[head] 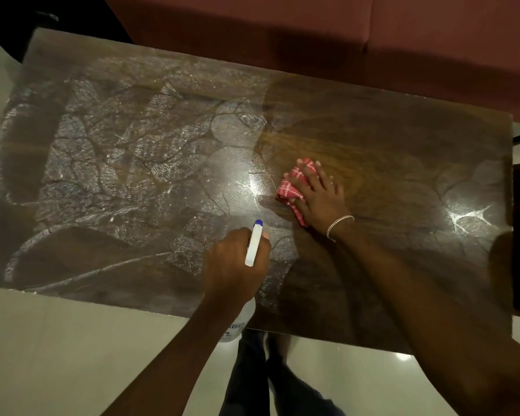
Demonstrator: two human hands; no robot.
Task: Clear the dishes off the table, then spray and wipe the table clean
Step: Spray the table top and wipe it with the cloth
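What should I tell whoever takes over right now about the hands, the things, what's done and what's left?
Left hand grips the spray bottle above the near edge of the table.
Right hand presses the red checked cloth flat on it, near the middle.
Done: no dishes on the tabletop; the patch right of centre looks wiped.
Left: whitish streaks cover the left half and the right end; wipe those.

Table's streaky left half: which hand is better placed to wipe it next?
Right, probably. The right hand presses the red checked cloth flat at the edge of the white streaks; the left hand grips the spray bottle.
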